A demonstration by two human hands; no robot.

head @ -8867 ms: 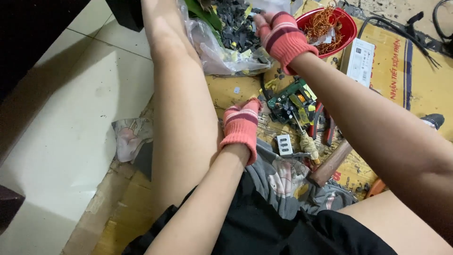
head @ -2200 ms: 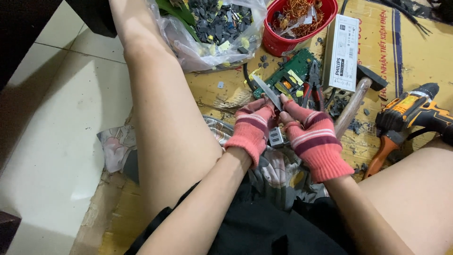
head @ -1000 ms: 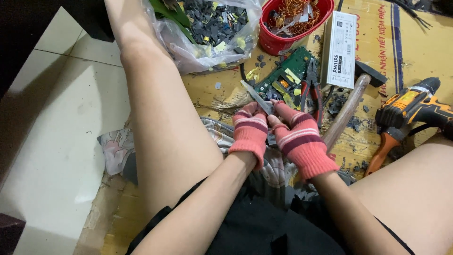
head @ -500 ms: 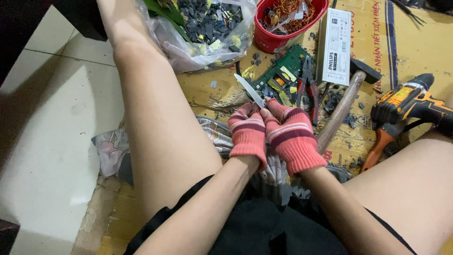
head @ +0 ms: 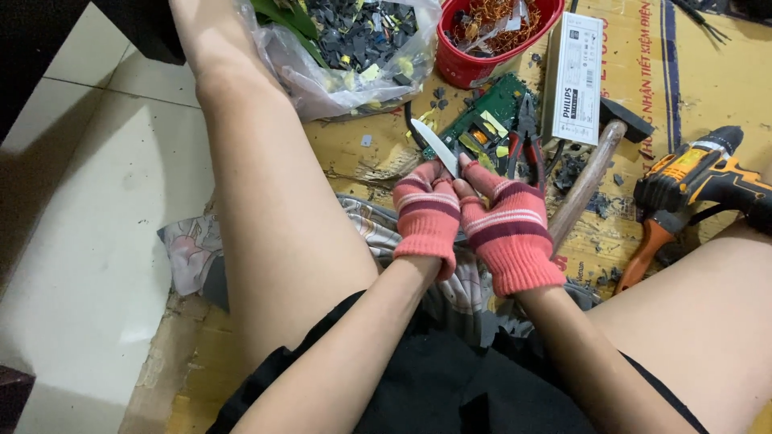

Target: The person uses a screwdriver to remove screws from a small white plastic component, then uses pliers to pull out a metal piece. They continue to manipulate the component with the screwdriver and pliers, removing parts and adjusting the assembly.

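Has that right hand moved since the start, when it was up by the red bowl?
Yes. The right hand has come down from the red bowl to meet the left hand at the knife, below the green circuit board.

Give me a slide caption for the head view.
Left hand and right hand in pink striped gloves grip a white-bladed knife over littered brown cardboard.

Single head-worn view, looking steeply down, close over lap and cluttered floor (head: 96, 241)

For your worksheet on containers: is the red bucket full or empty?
Partly filled at least: the red bucket holds tangled copper wire; its depth cannot be told.
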